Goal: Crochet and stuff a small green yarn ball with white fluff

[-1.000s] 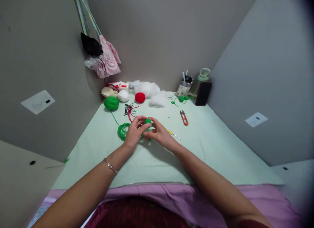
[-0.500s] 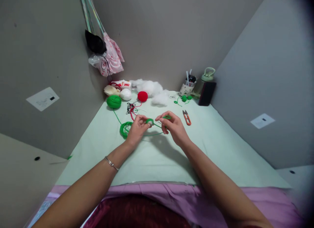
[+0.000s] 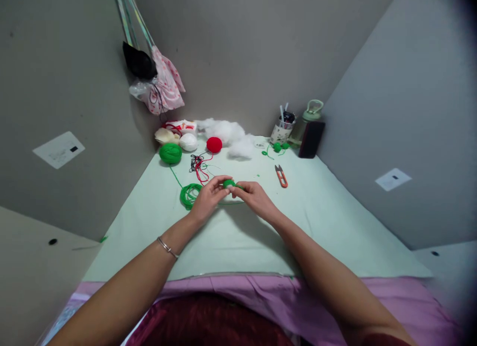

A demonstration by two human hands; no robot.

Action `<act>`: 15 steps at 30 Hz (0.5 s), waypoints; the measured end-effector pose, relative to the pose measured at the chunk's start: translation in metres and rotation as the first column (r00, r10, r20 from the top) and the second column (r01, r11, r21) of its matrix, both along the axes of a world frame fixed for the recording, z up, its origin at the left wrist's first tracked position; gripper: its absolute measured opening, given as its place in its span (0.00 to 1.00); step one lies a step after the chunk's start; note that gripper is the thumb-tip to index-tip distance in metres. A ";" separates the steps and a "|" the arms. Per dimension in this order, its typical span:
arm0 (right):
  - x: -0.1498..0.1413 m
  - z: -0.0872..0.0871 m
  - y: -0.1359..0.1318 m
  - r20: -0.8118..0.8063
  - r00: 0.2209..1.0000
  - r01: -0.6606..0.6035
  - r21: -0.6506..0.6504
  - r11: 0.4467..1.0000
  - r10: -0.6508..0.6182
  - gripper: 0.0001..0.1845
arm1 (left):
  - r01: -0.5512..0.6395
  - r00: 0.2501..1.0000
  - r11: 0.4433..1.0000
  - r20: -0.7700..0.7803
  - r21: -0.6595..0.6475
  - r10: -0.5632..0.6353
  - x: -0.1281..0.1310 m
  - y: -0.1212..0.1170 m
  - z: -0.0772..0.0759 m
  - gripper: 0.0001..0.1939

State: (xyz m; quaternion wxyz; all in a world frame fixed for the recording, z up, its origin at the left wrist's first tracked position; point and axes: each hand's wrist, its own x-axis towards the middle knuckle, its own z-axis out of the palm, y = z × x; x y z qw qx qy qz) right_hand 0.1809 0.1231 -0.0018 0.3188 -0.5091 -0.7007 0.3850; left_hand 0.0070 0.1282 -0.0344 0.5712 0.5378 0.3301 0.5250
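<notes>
Between thumb and fingers, my left hand (image 3: 207, 201) grips a small green crochet piece (image 3: 228, 182) with white stuffing showing on its near side. My right hand (image 3: 257, 198) is closed too, its thumb and fingertips pinching that piece from the right. A bit of green shows at the right fingertips; I cannot make out whether it is yarn or a tool. A green strand runs below both hands. Loosely coiled green yarn (image 3: 185, 197) lies just left of my left hand, its strand leading back to a green yarn ball (image 3: 170, 153).
Behind my hands are a red yarn ball (image 3: 214, 145), a white ball (image 3: 189, 142), white stuffing (image 3: 227, 132) and tangled black and red yarn. Orange thread snips (image 3: 282, 177) lie to the right. Small green pieces (image 3: 277, 147), a pen cup (image 3: 281, 132), a bottle and a phone (image 3: 312, 140) are farther back.
My right hand has moved left onto the crochet piece, and the green loop that stood out by its fingers no longer shows. My left hand keeps its grip. The view has shifted slightly.
</notes>
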 end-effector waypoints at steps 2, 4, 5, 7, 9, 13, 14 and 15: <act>0.000 0.001 -0.001 0.014 1.000 0.006 -0.003 1.000 -0.006 0.19 | 0.016 1.000 1.000 -0.009 -0.001 -0.017 -0.001 0.000 0.001 0.15; 0.000 0.001 -0.001 0.031 1.000 -0.004 -0.006 1.000 0.004 0.17 | 0.018 1.000 1.000 -0.014 -0.003 -0.018 -0.001 0.000 0.002 0.14; 0.001 0.001 0.000 0.039 0.999 -0.015 -0.004 1.000 0.015 0.17 | 0.020 1.000 1.000 -0.017 -0.005 -0.020 -0.001 0.000 0.002 0.14; 0.002 0.002 0.000 0.053 0.998 -0.046 0.008 0.999 0.045 0.17 | 0.020 0.999 1.000 -0.025 -0.010 -0.020 0.000 0.001 0.001 0.14; 0.001 0.003 -0.001 0.074 0.995 -0.071 0.026 0.997 0.069 0.16 | 0.004 1.000 1.000 -0.029 -0.013 -0.005 0.001 0.003 -0.001 0.14; -0.009 -0.002 -0.007 0.146 0.989 -0.035 0.072 0.997 0.024 0.14 | -0.067 0.997 0.998 -0.042 -0.015 0.066 0.005 0.006 -0.007 0.12; -0.013 -0.004 -0.010 0.164 0.987 -0.018 0.086 0.996 0.004 0.13 | -0.086 0.995 0.996 -0.046 -0.014 0.086 0.005 0.007 -0.009 0.11; -0.017 -0.007 -0.012 0.179 0.984 -0.005 0.102 0.995 -0.014 0.12 | -0.106 0.993 0.994 -0.048 -0.013 0.105 0.006 0.008 -0.010 0.11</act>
